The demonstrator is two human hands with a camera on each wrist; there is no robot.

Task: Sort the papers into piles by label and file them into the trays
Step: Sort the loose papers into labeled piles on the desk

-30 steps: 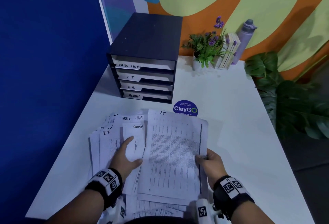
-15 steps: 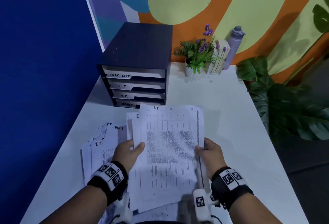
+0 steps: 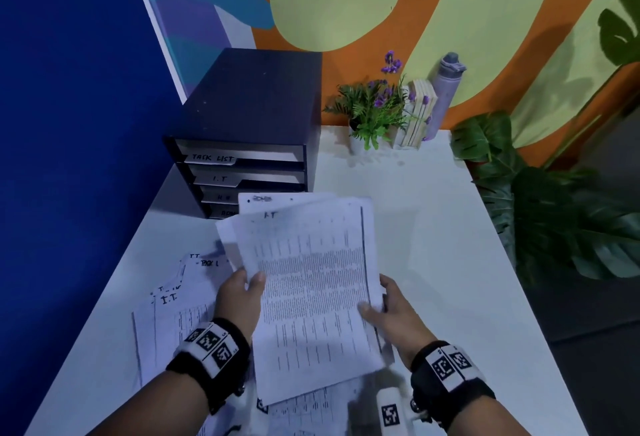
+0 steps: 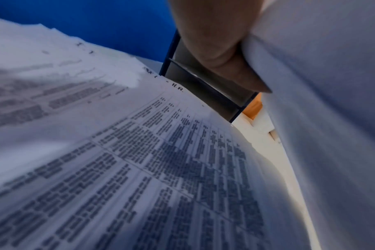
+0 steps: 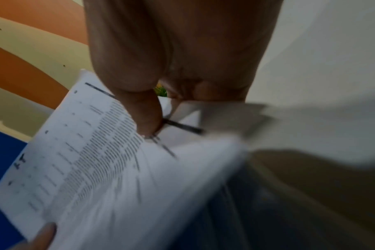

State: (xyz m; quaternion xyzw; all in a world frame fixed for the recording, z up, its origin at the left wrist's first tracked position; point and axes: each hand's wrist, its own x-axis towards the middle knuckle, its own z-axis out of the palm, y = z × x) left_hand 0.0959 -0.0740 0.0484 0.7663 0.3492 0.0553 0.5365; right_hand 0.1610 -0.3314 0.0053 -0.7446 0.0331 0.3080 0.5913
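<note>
both hands hold a sheaf of papers (image 3: 311, 283) up off the table (image 3: 433, 227), tilted, the top sheet marked "i.t". the left hand (image 3: 239, 300) pinches the sheaf's left edge, thumb on the printed face; the right hand (image 3: 391, 311) pinches the right edge, thumb on top and fingers curled beneath. under and left of them more loose sheets (image 3: 173, 314) lie spread flat on the table, with "i.t" and "task l" readable. beyond, at the back left, stands the dark tray unit (image 3: 256, 117), its slots tagged "task list" and "i.t", the lower tags partly hidden by the sheaf. farther right, against the wall, stand a small potted plant (image 3: 372, 113) and a bottle (image 3: 446, 89).
</note>
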